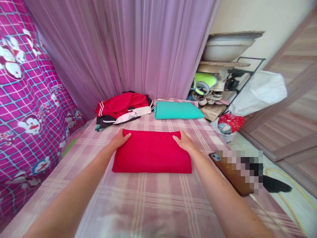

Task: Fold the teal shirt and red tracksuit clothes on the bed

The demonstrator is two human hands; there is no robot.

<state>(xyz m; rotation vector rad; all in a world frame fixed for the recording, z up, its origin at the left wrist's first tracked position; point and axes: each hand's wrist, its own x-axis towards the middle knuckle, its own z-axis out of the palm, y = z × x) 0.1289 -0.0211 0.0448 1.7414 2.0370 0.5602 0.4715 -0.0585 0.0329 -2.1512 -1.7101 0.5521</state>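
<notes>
A red garment (152, 152), folded into a flat, neat rectangle, lies on the plaid cloth (138, 205) in front of me. My left hand (120, 138) grips its far left corner, thumb on top and the other fingers hidden behind the edge. At the far right corner, my right hand (183, 140) holds it the same way. Beyond it lies a folded turquoise garment (178, 110). To the left of that is a loose pile of red, black and white clothes (123, 107).
A brown phone (230, 172) with a cable lies by the right edge. Purple curtains (148, 49) hang behind, and a pink cartoon-print cloth (32, 99) hangs at left. A rack with shoes (213, 96) and a basin (228, 48) stands back right, near bags (260, 92).
</notes>
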